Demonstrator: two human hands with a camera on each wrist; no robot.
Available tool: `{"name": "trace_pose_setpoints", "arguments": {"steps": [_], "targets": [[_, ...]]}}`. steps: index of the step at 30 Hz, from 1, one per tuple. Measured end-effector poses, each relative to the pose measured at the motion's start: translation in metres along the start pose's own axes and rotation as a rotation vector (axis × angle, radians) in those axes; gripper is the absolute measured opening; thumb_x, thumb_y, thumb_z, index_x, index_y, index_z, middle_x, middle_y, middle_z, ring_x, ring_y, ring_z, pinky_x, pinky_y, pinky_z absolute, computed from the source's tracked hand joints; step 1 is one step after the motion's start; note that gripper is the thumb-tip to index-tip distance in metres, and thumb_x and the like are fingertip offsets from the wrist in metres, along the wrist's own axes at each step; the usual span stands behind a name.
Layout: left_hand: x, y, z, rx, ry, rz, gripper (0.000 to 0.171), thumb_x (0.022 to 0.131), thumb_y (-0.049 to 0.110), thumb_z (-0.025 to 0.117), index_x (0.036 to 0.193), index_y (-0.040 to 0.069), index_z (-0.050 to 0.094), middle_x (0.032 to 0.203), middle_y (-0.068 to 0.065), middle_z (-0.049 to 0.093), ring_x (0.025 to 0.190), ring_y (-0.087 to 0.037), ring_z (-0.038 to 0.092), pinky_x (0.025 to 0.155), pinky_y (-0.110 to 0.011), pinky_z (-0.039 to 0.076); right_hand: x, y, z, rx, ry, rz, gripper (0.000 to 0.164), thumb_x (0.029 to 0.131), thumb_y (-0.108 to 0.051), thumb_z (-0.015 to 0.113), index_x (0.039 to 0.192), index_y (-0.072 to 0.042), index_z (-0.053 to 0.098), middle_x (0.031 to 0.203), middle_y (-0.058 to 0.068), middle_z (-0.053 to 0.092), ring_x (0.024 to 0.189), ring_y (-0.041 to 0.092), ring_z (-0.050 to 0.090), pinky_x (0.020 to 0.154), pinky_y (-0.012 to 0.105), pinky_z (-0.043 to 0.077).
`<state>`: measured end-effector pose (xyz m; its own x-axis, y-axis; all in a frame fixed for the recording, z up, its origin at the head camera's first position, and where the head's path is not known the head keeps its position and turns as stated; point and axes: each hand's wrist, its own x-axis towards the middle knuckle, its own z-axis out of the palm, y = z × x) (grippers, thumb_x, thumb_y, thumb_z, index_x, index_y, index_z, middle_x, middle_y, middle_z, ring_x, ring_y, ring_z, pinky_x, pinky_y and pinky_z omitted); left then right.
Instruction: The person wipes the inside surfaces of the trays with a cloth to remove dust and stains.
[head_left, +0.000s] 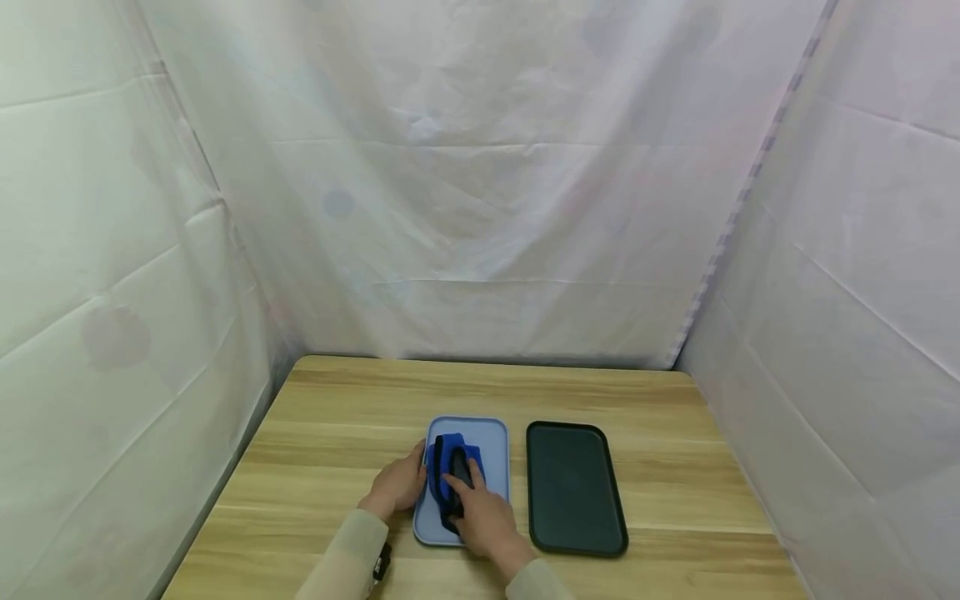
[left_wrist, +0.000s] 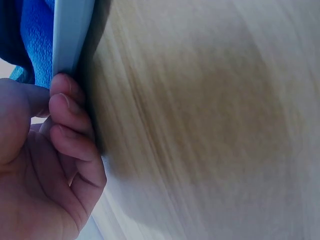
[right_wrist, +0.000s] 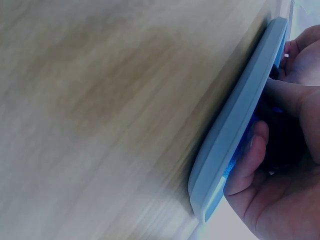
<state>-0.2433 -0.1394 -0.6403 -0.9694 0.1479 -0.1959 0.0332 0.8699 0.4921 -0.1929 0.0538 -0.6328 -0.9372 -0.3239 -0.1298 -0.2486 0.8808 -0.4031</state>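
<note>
Backdrop (head_left: 480,208): pale, creased sheeting, faintly blotched, rising behind the scene and along both flanks.
Counter (head_left: 322,442): wood-grained, light brown with darker streaks, rounded at the far corners.
Light-blue tray (head_left: 495,479): flat on the counter, raised rim running round it, and this is where all the action sits!
Blue-and-black cloth (head_left: 451,444): right there in the light-blue tray, over toward its left side, fuzzy blue fabric edged in black.
Dark piece (head_left: 460,463): long and narrow, up on top of the blue; whether it belongs to the cloth, I cannot tell.
Left grip (head_left: 397,483): a narrow hold at the light-blue tray's left edge, fingers bent, fingertips on the outer wall, thumb on the inner side.
Right grip (head_left: 486,518): in over the tray's near right corner, thumb and fingers curled round the dark piece, with the blue fabric just beneath.
Dark green tray (head_left: 573,487): to the right, near the light-blue one, a strip of counter showing between them.
Sleeves (head_left: 345,554): pale on both arms, and a small black device (head_left: 382,562) shows by the left cuff.
</note>
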Motion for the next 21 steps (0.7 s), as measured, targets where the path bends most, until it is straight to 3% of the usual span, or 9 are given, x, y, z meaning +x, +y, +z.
{"name": "trace_pose_setpoints", "arguments": {"steps": [6, 16, 21], "targets": [[-0.001, 0.001, -0.001, 0.001, 0.015, 0.017, 0.056, 0.106, 0.019, 0.053, 0.158, 0.002, 0.039, 0.122, -0.026, 0.072, 0.098, -0.037, 0.073, 0.083, -0.055, 0.056, -0.002, 0.005, -0.003, 0.021, -0.008, 0.024, 0.07, 0.091, -0.034, 0.08, 0.152, -0.044, 0.048, 0.169, 0.016, 0.031, 0.062, 0.018, 0.058, 0.054, 0.036, 0.045], [-0.001, 0.002, -0.001, -0.008, 0.017, 0.009, 0.056, 0.106, 0.019, 0.052, 0.158, 0.001, 0.039, 0.124, -0.027, 0.071, 0.103, -0.04, 0.072, 0.086, -0.056, 0.056, -0.005, 0.013, -0.005, 0.038, 0.021, 0.062, 0.069, 0.091, -0.032, 0.079, 0.152, -0.042, 0.05, 0.169, 0.018, 0.03, 0.066, 0.017, 0.06, 0.05, 0.031, 0.042], [-0.001, 0.001, 0.0, -0.009, 0.021, 0.006, 0.056, 0.107, 0.02, 0.052, 0.158, 0.001, 0.039, 0.123, -0.027, 0.071, 0.1, -0.038, 0.072, 0.085, -0.055, 0.056, -0.007, 0.016, -0.003, 0.055, 0.036, 0.08, 0.068, 0.092, -0.031, 0.078, 0.153, -0.04, 0.05, 0.17, 0.019, 0.028, 0.054, 0.015, 0.051, 0.047, 0.03, 0.039]]}}
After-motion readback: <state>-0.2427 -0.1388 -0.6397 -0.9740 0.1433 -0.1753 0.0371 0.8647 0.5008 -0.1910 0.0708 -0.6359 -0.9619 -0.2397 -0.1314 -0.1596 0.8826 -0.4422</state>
